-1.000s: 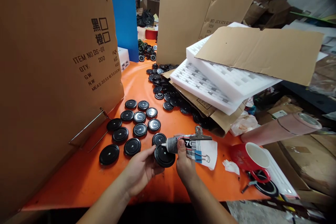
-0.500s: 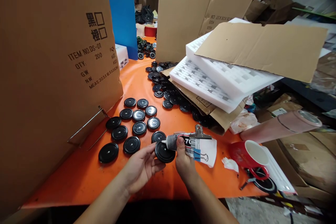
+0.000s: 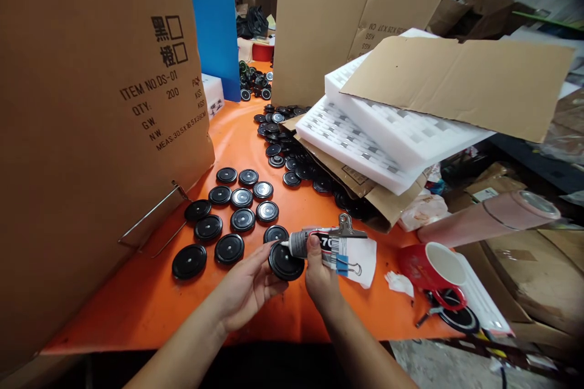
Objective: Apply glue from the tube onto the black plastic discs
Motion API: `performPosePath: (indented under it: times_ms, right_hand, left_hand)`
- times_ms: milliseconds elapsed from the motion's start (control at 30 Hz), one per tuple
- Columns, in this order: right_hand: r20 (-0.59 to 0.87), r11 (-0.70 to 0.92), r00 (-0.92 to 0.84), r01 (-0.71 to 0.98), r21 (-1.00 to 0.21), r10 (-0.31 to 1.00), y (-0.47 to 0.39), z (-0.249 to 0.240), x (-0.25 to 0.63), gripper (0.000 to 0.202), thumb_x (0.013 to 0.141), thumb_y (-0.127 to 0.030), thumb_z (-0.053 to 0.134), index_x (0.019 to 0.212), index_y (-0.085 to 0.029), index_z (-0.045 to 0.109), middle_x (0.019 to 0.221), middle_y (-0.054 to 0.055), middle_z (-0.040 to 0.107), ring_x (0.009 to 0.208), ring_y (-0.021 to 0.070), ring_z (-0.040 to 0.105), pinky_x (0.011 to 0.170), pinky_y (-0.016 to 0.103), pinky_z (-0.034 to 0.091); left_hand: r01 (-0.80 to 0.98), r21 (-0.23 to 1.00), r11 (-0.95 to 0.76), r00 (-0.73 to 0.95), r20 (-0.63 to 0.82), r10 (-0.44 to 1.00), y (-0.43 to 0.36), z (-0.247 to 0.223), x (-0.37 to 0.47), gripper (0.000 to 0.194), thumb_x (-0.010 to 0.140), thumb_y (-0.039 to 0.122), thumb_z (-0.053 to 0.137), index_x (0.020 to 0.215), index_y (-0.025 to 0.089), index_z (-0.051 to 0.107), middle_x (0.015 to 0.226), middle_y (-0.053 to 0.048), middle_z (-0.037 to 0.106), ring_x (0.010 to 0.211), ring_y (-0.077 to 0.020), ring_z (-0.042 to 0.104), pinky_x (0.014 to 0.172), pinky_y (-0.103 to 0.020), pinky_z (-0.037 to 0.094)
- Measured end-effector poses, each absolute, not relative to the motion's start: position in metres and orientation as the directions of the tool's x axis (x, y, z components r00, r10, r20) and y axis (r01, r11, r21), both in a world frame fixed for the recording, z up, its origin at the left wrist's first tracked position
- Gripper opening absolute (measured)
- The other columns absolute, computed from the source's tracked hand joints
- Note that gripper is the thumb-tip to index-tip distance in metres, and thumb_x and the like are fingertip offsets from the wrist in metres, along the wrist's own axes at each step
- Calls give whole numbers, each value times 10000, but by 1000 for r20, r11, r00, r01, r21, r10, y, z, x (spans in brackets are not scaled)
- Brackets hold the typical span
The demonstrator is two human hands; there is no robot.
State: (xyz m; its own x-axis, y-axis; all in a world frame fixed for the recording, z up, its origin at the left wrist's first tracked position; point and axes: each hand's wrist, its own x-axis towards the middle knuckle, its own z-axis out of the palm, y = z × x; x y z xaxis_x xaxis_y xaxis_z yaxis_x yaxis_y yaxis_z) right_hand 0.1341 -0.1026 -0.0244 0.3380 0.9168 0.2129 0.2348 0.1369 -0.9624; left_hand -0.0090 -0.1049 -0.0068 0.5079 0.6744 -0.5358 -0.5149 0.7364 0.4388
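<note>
My left hand (image 3: 250, 285) holds a round black disc (image 3: 287, 264) by its edge, tilted toward me above the orange table. Wrapped round a glue tube (image 3: 300, 244) is my right hand (image 3: 322, 273), thumb on top. The tube's white nozzle points left and meets the upper rim of the disc, or nearly so. A metal bulldog clip (image 3: 347, 228) and a blue binder clip (image 3: 343, 265) grip the tube's folded tail, beside white paper (image 3: 364, 261). Several like discs (image 3: 229, 248) lie flat to the left, and one (image 3: 275, 234) sits just behind the held disc.
A tall cardboard box (image 3: 100, 134) walls off the left, with a bent wire stand (image 3: 152, 216) at its foot. Piled black discs (image 3: 292, 164) lie behind, next to stacked white foam trays (image 3: 356, 146). At right are a red mug (image 3: 415, 267) and a pink tumbler (image 3: 483, 219).
The view has shifted very slightly. Both hands keep their holds, and the nozzle stays at the disc's upper rim.
</note>
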Motion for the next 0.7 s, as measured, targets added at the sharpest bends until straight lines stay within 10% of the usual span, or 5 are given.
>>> performPosePath:
  times_ms: [700]
  right_hand:
    - [328,248,178,363,-898,928,-103,-28,152,205,873,-385,460,891,-221,581,849,50,626,815,213,590,783,390,474]
  left_hand:
    - [-365,748,555,283,-479,831,-105,-1,-16,471,663,222,731,1111,258,589,1100,-63,599,943,-185,597,724,-249,487]
